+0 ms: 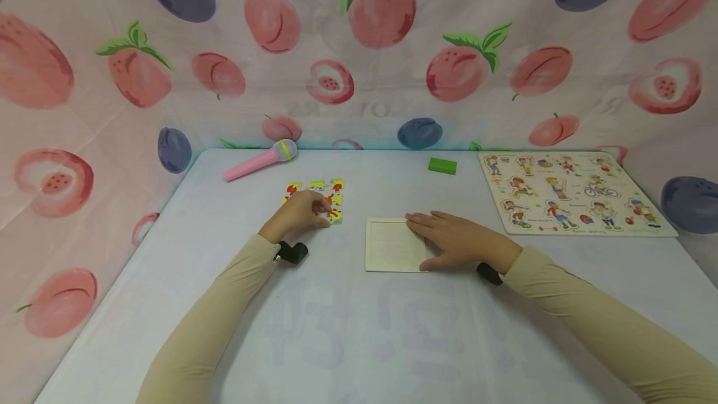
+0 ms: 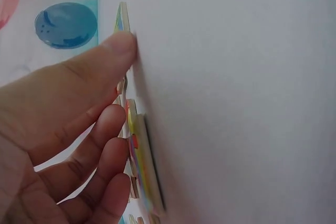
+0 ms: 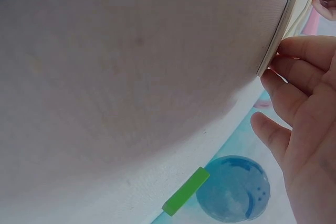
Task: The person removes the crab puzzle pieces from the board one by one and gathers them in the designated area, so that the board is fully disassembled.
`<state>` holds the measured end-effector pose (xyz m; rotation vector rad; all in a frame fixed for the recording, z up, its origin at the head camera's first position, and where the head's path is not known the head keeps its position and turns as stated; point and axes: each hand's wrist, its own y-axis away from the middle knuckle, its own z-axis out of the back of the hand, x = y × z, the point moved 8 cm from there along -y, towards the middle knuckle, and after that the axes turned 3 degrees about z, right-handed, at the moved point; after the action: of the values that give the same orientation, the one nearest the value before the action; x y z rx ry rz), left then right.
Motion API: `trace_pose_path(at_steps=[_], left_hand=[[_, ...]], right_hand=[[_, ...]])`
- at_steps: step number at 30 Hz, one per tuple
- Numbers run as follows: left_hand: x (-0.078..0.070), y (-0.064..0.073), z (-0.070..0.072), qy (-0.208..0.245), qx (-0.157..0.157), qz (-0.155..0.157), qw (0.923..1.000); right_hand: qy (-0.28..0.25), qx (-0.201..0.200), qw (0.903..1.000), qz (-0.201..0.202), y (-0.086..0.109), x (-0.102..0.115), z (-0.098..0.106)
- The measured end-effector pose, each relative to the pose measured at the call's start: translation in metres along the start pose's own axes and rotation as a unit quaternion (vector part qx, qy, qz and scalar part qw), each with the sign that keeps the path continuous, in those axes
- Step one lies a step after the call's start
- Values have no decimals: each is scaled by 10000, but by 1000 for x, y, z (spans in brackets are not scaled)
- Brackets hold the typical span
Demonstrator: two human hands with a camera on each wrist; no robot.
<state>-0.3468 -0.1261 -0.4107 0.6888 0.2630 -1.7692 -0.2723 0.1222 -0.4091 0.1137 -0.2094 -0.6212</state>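
My left hand is over a cluster of jigsaw pieces printed in yellow and red. In the left wrist view, its thumb and index finger pinch one jigsaw piece by the edge, while the other fingers curl beside more pieces standing out from the white surface. A shallow pale wooden puzzle tray, with a raised rim, lies to the right of the pieces. Spread over the tray's right side is my right hand, fingers mostly straight, the fingertips touching its rim in the right wrist view.
Toward the back left lies a pink toy microphone. A green block is near the back edge. At the right, a large picture peg board shows several figures. Fruit-printed cloth hangs behind the white table.
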Motion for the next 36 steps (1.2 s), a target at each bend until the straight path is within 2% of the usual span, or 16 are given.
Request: trace_pose_path(at_steps=[8, 26, 31, 34, 36], left_hand=[[2, 0, 0, 50, 84, 0, 10000], [5, 3, 5, 61, 61, -16, 10000], [4, 6, 18, 110, -81, -18, 9999], [-2, 10, 33, 59, -347, -144, 9993], [-9, 15, 43, -27, -630, -287, 9976]], right_hand=[[5, 43, 10000, -20, -1, 0, 1], [51, 56, 10000, -13, -1, 2, 1], [51, 52, 10000, 5, -2, 2, 1], [55, 54, 10000, 8, -2, 1, 0], [56, 47, 10000, 13, -2, 1, 0]])
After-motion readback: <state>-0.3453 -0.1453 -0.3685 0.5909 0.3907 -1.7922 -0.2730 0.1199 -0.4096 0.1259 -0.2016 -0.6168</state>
